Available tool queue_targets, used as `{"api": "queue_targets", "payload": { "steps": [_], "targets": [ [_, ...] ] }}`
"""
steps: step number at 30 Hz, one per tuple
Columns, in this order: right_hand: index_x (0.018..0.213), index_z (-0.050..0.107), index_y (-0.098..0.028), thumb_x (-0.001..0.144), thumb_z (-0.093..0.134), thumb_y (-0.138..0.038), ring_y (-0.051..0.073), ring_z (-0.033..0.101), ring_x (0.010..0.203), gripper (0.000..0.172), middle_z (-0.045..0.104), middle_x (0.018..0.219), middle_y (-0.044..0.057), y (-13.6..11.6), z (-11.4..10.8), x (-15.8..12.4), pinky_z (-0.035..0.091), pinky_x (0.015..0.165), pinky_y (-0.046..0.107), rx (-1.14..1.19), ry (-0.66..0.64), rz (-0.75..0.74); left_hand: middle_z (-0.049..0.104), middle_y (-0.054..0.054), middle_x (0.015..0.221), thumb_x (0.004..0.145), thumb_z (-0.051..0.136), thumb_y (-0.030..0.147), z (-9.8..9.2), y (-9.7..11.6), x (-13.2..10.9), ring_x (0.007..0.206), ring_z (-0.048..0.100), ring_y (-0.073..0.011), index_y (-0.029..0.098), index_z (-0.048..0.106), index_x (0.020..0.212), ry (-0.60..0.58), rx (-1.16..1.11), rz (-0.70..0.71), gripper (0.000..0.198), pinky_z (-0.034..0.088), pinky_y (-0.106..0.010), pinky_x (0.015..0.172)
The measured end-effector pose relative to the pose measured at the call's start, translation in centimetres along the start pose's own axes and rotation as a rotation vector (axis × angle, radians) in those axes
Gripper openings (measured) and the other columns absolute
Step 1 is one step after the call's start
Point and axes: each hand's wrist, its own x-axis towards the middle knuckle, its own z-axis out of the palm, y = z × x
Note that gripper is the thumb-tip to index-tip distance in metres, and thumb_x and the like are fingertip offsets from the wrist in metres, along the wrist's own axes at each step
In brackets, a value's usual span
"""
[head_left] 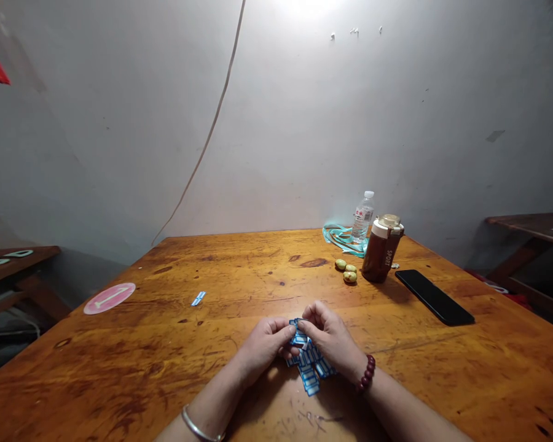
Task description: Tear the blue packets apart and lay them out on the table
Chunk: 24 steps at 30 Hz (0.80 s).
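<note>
Open tabletop (212, 270) surrounds left hand (263, 347), right hand (330, 337), strips (310, 367).

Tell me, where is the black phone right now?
The black phone lies flat on the right of the wooden table in the head view, just right of the brown flask.

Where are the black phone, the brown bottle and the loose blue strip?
black phone (434, 297), head view, screen middle.
brown bottle (380, 255), head view, brown body.
loose blue strip (198, 298), head view, its middle.
</note>
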Motion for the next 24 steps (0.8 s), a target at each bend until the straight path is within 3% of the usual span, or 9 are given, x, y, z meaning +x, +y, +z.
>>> {"api": "queue_targets", "payload": {
  "steps": [4,8,15,19,24],
  "targets": [
    [0.078,0.057,-0.016,0.078,0.047,-0.027,0.011,0.048,0.062,0.015,0.052,0.067,-0.001,-0.02,-0.01,0.13,0.038,0.057,0.021,0.018,-0.081,0.012,0.057,-0.002,0.057,0.069,0.057,0.041,-0.21,-0.16,0.06,0.048,0.049,-0.0073,0.01,0.058,0.068,-0.008,0.014,0.003,0.031,0.038,-0.019,0.05],
    [0.072,0.06,-0.016,0.076,0.049,-0.025,0.011,0.049,0.064,0.015,0.053,0.069,0.0,-0.23,-0.17,0.28,0.039,0.057,0.021,0.03,-0.065,0.002,0.058,-0.003,0.06,0.072,0.056,0.038,-0.3,-0.26,-0.04,0.051,0.05,-0.0076,0.009,0.06,0.07,-0.051,-0.007,0.011,0.03,0.038,-0.018,0.051],
    [0.071,0.058,-0.017,0.077,0.048,-0.025,0.011,0.049,0.068,0.014,0.052,0.073,0.0,-0.57,0.03,0.08,0.04,0.062,0.022,0.075,-0.001,-0.092,0.06,-0.008,0.077,0.074,0.054,0.035,0.08,-0.04,-0.37,0.069,0.058,-0.0135,0.01,0.06,0.085,-0.113,-0.346,-0.085,0.028,0.041,-0.019,0.057],
    [0.075,0.057,-0.017,0.077,0.049,-0.029,0.011,0.049,0.068,0.015,0.052,0.072,0.0,-0.53,0.45,-0.11,0.04,0.064,0.022,0.18,0.025,-0.061,0.059,-0.01,0.09,0.078,0.052,0.03,0.41,0.26,-0.58,0.083,0.058,-0.0168,0.011,0.058,0.092,-0.169,-0.475,-0.084,0.025,0.043,-0.023,0.066],
    [0.076,0.056,-0.017,0.075,0.053,-0.033,0.01,0.049,0.063,0.016,0.052,0.067,-0.002,-0.38,0.78,-0.09,0.041,0.059,0.021,0.343,-0.002,0.013,0.059,-0.008,0.083,0.079,0.05,0.028,0.28,0.05,-0.58,0.076,0.057,-0.0136,0.01,0.058,0.092,-0.176,-0.536,-0.084,0.023,0.042,-0.024,0.068]
  ]
}}
